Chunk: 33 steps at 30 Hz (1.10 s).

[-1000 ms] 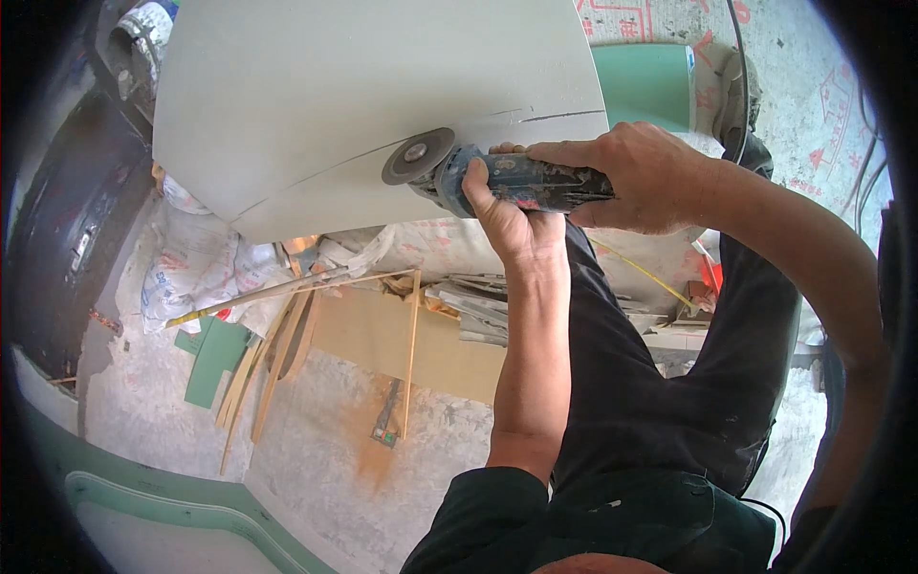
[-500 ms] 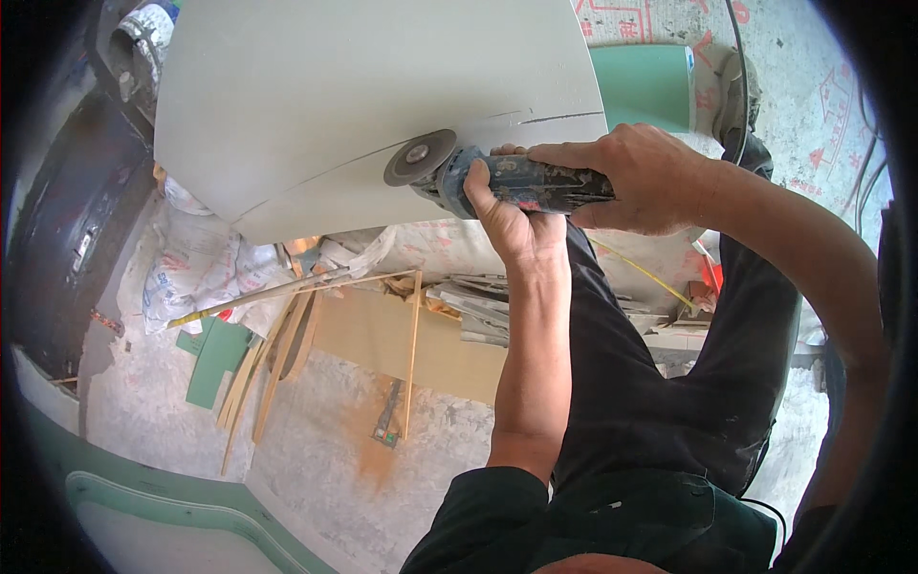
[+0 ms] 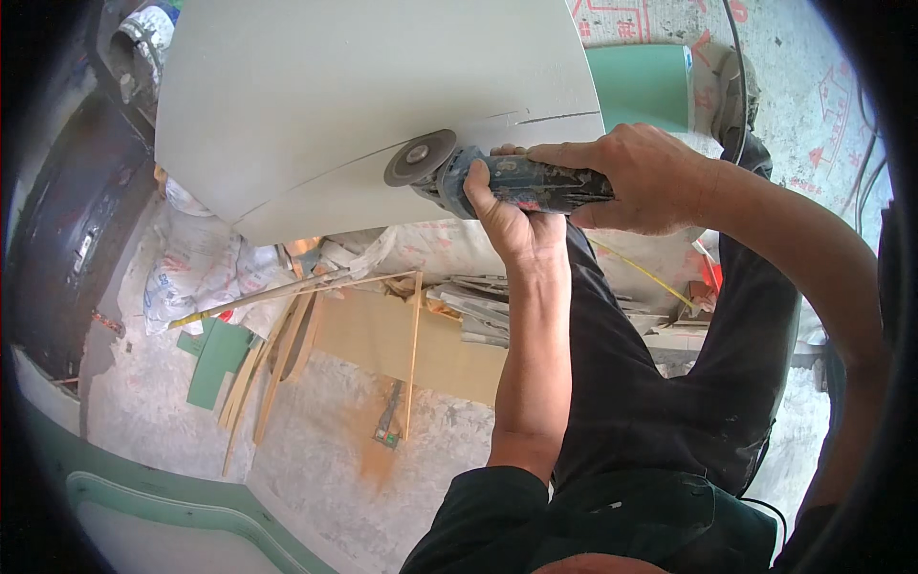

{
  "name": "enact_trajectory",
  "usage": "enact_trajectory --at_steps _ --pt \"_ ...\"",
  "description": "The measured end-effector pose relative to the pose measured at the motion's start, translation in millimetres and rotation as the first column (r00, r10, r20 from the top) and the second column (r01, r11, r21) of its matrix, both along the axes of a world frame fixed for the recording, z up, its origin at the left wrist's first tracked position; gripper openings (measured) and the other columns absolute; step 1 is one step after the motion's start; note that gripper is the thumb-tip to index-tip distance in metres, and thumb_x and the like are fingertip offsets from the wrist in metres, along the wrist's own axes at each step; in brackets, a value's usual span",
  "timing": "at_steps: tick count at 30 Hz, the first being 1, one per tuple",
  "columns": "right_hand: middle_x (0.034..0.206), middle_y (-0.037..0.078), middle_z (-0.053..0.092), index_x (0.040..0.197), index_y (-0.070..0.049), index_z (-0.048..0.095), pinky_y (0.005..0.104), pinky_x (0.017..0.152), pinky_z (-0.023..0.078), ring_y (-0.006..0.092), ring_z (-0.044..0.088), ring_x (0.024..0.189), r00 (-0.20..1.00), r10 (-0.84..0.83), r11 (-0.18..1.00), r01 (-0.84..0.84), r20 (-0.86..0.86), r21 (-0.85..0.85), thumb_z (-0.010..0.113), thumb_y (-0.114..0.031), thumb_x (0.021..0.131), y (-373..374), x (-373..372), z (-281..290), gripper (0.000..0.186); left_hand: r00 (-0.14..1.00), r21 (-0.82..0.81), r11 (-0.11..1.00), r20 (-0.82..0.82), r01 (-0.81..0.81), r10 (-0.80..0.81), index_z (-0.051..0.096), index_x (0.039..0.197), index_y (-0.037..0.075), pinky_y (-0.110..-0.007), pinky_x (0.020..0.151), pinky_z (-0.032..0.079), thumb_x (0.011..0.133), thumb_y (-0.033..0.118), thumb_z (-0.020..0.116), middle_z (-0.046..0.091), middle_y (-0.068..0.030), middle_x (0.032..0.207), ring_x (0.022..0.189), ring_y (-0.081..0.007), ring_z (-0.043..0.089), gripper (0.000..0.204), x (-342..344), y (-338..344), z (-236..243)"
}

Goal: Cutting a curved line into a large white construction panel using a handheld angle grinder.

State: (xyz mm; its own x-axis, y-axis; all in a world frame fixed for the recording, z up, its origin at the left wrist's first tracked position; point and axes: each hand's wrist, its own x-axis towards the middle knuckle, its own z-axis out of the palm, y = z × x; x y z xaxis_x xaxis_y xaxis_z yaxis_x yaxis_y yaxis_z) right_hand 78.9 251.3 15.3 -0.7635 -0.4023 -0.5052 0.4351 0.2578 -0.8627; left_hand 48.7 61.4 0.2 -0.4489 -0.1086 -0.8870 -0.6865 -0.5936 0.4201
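An angle grinder (image 3: 521,180), blue and black with worn, dusty patches, is held between both my hands. My left hand (image 3: 516,225) wraps its front body from below, thumb up beside the gear head. My right hand (image 3: 650,177) grips the rear end from above. The grinder's round grey disc (image 3: 419,158) is over the pale grey board (image 3: 363,67), close to a thin dark line (image 3: 316,175) that runs across it. A darker, wider stretch of that line shows near the board's right edge. Whether the disc touches the surface I cannot tell.
Below the board lie white sacks (image 3: 196,258), wooden strips (image 3: 253,383), green board offcuts (image 3: 218,364) and a stack of grey scraps (image 3: 478,306). A green panel (image 3: 641,88) lies at the right. A black cable (image 3: 738,57) runs past my right leg.
The board has shifted very slightly in the view. My hands and the grinder hold almost the same place and grip.
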Motion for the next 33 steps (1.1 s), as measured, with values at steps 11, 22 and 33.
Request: enact_trajectory --at_steps 11,22,33 --pt "0.092 0.02 0.072 0.142 -0.015 0.051 0.0446 0.079 0.054 0.0365 0.07 0.08 1.0 -0.02 1.0 0.02 -0.023 -0.006 0.076 -0.017 0.076 0.4 1.4 -0.7 0.071 1.0 -0.014 1.0 0.008 0.001 -0.001 0.058 0.097 0.004 -0.041 0.084 0.056 0.085 0.029 0.071 0.063 -0.0089 0.092 0.088 -0.0237 0.063 0.031 0.1 0.6 -0.7" --pt "0.091 0.02 0.072 0.142 -0.015 0.052 0.0446 0.078 0.053 0.0368 0.07 0.08 0.998 -0.036 0.999 0.036 -0.047 0.008 0.076 -0.019 0.076 -0.7 5.9 -4.2 0.07 1.0 -0.016 1.0 -0.011 0.019 -0.019 0.058 0.098 0.004 -0.041 0.085 0.056 0.086 0.03 0.07 0.063 -0.0091 0.093 0.09 -0.0237 0.064 0.031 1.9 0.7 -1.9" --pt "0.092 0.02 0.072 0.141 -0.015 0.052 0.0449 0.079 0.053 0.0376 0.069 0.08 0.999 -0.029 1.0 0.029 -0.026 0.007 0.076 -0.019 0.076 -0.4 6.3 -4.9 0.07 1.0 0.017 1.0 -0.01 0.005 -0.005 0.058 0.099 0.004 -0.042 0.086 0.056 0.085 0.029 0.071 0.064 -0.0092 0.093 0.089 -0.0238 0.064 0.031 2.6 -1.7 -4.4"
